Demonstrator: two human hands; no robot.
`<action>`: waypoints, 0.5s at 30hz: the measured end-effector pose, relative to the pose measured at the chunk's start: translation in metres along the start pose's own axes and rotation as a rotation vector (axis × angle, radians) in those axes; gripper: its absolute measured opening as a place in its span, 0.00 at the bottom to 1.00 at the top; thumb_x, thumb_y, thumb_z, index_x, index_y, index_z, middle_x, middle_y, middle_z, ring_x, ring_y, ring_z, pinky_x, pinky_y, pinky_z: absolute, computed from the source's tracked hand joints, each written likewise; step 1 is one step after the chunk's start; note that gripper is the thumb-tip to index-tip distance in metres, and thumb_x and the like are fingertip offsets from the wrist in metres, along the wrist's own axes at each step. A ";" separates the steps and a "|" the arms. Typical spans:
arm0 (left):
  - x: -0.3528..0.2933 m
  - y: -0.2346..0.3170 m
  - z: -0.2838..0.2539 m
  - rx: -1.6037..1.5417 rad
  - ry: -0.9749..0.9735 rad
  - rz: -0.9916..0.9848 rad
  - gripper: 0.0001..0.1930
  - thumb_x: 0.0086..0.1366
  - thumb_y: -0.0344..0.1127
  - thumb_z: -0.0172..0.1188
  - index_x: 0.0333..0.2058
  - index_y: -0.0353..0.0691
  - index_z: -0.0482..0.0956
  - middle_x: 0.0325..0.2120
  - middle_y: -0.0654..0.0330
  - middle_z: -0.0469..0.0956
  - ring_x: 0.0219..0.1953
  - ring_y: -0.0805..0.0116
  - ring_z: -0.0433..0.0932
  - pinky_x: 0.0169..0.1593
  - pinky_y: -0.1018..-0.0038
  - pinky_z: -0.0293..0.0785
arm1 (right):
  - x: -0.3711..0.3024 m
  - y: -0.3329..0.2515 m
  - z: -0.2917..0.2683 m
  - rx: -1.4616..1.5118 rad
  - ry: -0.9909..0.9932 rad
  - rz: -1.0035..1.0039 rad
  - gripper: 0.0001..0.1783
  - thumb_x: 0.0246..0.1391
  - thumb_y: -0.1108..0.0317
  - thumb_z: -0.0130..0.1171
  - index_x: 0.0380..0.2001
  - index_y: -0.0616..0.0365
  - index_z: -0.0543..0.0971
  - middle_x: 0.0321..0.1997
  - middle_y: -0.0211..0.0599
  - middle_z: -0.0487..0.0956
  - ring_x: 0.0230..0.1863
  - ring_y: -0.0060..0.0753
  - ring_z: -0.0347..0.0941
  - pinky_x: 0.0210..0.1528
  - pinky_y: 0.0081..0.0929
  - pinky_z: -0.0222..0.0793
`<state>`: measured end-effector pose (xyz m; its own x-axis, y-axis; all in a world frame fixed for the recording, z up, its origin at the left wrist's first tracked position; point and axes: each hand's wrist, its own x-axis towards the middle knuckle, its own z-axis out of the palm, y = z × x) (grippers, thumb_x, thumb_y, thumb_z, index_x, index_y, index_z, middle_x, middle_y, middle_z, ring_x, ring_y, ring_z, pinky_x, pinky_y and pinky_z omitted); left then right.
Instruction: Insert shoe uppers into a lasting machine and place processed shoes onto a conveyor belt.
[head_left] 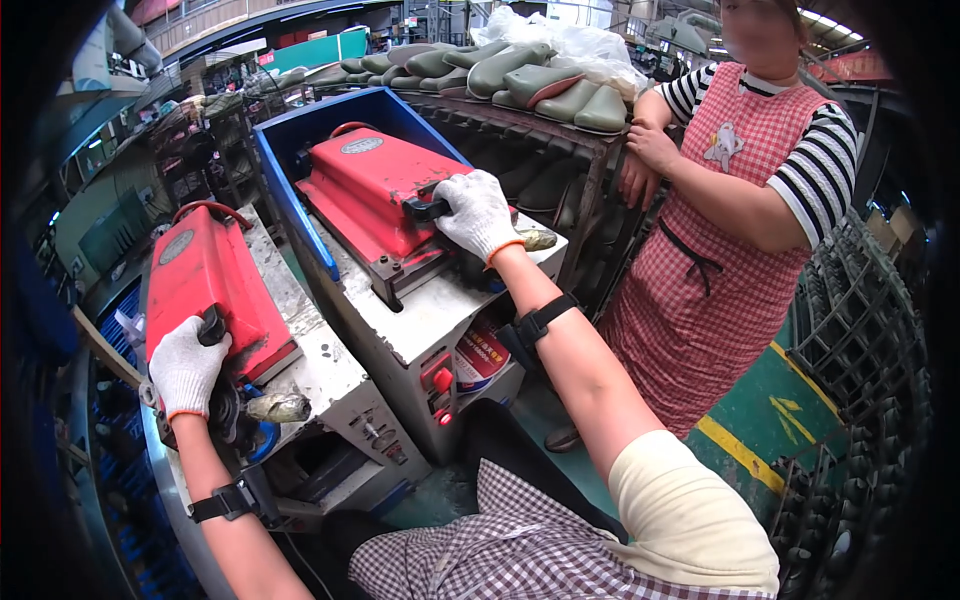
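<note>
Red metal box-shaped cover (385, 185) sits just ahead of the right grip (475, 212), a hand in a white knit glove with orange cuff trim. That grip is closed around a stubby black handle (425, 209) at the cover's near end. Its twin, a scuffed red metal cover (205, 270), is right in front of the left grip (187, 367), same kind of glove, wrapped on a curved black handle (211, 325).

How they'd handle: I'd bet on heavy and stiff, no flex, nothing fragile about them. Painted metal plus knit gloves might be a bit slippery, so I'd go for the black handles and leave the smooth red sides alone.

Labels: grey oval plate (362, 146) on the far end of the right cover and another grey oval badge (177, 247) on the left one, both too small for me to read. Below the right grip there's a drum with a red, white and blue printed label (485, 352), large lettering on it, and a red control knob (443, 379) beside that on the white cabinet (400, 325).

Further out, beyond the right grip: olive-green smooth shoes (510, 72) piled on a rack. Off to its right, a co-worker in a pink checked apron (690, 290) with a cartoon animal patch (722, 146), no writing I can make out.
</note>
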<state>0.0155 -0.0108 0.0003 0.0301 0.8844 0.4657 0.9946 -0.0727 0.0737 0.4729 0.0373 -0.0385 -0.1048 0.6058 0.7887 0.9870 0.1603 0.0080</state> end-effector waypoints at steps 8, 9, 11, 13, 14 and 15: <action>-0.003 -0.012 0.013 -0.072 0.042 0.054 0.17 0.56 0.54 0.71 0.35 0.48 0.87 0.32 0.49 0.86 0.39 0.45 0.86 0.41 0.51 0.80 | 0.002 -0.009 -0.007 0.030 0.056 -0.099 0.08 0.42 0.63 0.72 0.29 0.50 0.86 0.30 0.42 0.84 0.37 0.52 0.83 0.44 0.48 0.76; 0.000 -0.005 0.014 -0.080 0.071 0.102 0.17 0.56 0.54 0.70 0.34 0.48 0.87 0.32 0.50 0.86 0.39 0.46 0.86 0.41 0.53 0.80 | 0.001 0.000 -0.010 0.002 0.032 -0.099 0.09 0.42 0.63 0.72 0.30 0.51 0.87 0.31 0.42 0.85 0.37 0.52 0.83 0.44 0.48 0.77; -0.006 -0.023 0.000 -0.061 0.094 0.116 0.18 0.56 0.57 0.70 0.34 0.49 0.87 0.32 0.52 0.87 0.38 0.48 0.87 0.42 0.55 0.81 | 0.010 -0.024 -0.012 0.081 0.090 -0.130 0.09 0.42 0.67 0.72 0.30 0.51 0.86 0.31 0.42 0.86 0.37 0.52 0.83 0.44 0.47 0.77; 0.006 -0.014 0.006 -0.089 0.031 0.126 0.22 0.56 0.60 0.70 0.35 0.47 0.87 0.33 0.51 0.87 0.39 0.48 0.87 0.44 0.56 0.81 | 0.005 -0.003 -0.009 0.023 0.032 -0.101 0.12 0.42 0.65 0.71 0.35 0.49 0.88 0.33 0.41 0.86 0.39 0.52 0.83 0.46 0.49 0.77; 0.006 -0.015 0.001 -0.072 -0.004 0.117 0.24 0.57 0.61 0.69 0.37 0.46 0.88 0.34 0.49 0.86 0.40 0.47 0.86 0.45 0.58 0.80 | 0.006 -0.005 -0.010 0.011 0.035 -0.102 0.12 0.42 0.66 0.72 0.35 0.49 0.87 0.33 0.41 0.86 0.39 0.52 0.83 0.46 0.49 0.77; 0.006 -0.013 -0.003 -0.063 -0.043 0.106 0.26 0.57 0.63 0.68 0.38 0.45 0.88 0.35 0.49 0.87 0.41 0.47 0.86 0.47 0.58 0.80 | 0.005 -0.003 -0.010 0.007 0.022 -0.089 0.14 0.43 0.67 0.71 0.37 0.49 0.87 0.35 0.41 0.86 0.41 0.52 0.82 0.48 0.49 0.76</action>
<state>0.0024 -0.0056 0.0047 0.1400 0.8893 0.4354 0.9776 -0.1941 0.0819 0.4707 0.0324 -0.0282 -0.1894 0.5715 0.7985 0.9730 0.2182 0.0746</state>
